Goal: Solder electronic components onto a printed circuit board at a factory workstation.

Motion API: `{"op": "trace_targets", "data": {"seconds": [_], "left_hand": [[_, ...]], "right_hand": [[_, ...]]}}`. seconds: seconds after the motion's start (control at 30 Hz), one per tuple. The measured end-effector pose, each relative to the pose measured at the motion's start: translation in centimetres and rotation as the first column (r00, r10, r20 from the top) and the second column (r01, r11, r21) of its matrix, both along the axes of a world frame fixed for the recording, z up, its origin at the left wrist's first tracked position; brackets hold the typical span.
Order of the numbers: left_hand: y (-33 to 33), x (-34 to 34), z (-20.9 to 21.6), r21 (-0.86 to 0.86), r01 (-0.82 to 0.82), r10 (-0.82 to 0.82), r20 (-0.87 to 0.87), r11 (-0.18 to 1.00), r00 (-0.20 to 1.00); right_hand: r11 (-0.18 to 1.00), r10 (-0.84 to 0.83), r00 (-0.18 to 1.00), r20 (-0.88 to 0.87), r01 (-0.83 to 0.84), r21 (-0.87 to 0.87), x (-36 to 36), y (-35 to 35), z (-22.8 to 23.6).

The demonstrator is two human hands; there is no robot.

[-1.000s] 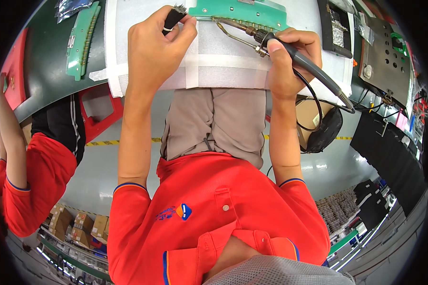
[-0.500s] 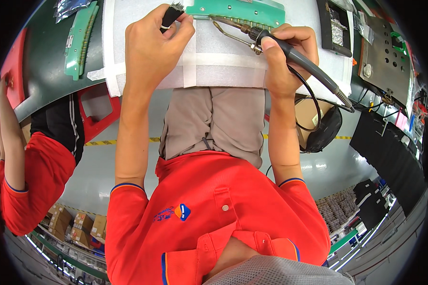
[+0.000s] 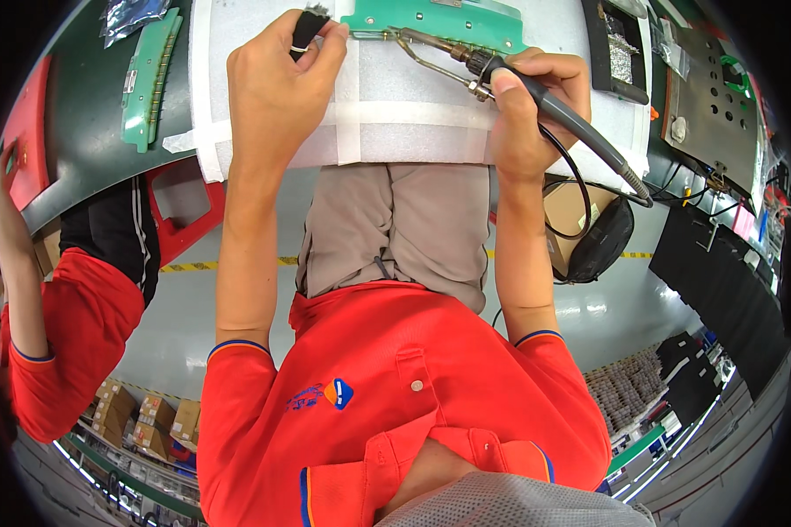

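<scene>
A black brush (image 3: 306,32) with frayed bristles is gripped in my left hand (image 3: 274,98), whose fingertips are at the left end of a long green circuit board (image 3: 457,21). My right hand (image 3: 529,114) is closed around the dark grey handle of a soldering iron (image 3: 564,114). A thin metal tube (image 3: 439,72) runs beside the iron's shaft toward its tip. That tip is at the board's near edge, along a row of small metallic pins, not far from my left fingertips. Whether it touches a pin is too small to tell.
The board lies on a white foam mat (image 3: 413,132) with taped edges. Another green board (image 3: 149,83) lies on the dark table to the left. A black tray (image 3: 622,57) and perforated metal box (image 3: 716,114) stand right. The iron's cable (image 3: 580,198) hangs there. A co-worker (image 3: 79,325) sits left.
My left hand has shifted slightly left with the brush. The iron's tip and the board have moved only a little. At the left, the co-worker's arm has changed position.
</scene>
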State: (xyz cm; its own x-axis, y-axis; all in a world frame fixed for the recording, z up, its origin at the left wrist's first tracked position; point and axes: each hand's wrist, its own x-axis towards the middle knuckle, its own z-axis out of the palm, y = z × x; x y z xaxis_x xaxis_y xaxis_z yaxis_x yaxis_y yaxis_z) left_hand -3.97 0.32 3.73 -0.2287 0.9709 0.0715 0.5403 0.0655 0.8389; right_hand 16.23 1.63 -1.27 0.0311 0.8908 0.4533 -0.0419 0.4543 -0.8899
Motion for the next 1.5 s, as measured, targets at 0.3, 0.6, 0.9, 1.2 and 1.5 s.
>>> {"op": "trace_targets", "data": {"seconds": [0.3,0.6,0.9,1.2,1.5], "left_hand": [[-1.5,-1.6,0.0,0.030,0.116,-0.114,0.535,0.993,0.837],[-1.8,2.0,-1.3,-0.097,0.416,-0.264,0.639,0.904,0.723],[-1.7,2.3,-1.8,-0.075,0.481,-0.380,0.514,0.874,0.769],[-1.8,2.9,-1.6,-0.042,0.301,-0.247,0.473,0.953,0.846],[-1.8,2.2,-2.0,-0.097,0.228,-0.140,0.544,0.969,0.827]], "right_hand": [[0.996,0.091,0.992,0.084,-0.093,0.019,0.6,0.6,0.3],[0.942,0.179,0.982,-0.061,-0.189,-0.278,-0.9,-0.2,3.9],[0.962,0.274,0.959,-0.076,-0.274,0.019,-0.4,2.0,0.5],[0.953,0.275,0.922,-0.272,-0.299,-0.052,-0.3,0.8,1.3],[0.973,0.212,0.976,-0.054,-0.206,0.104,-0.7,0.7,2.4]]}}
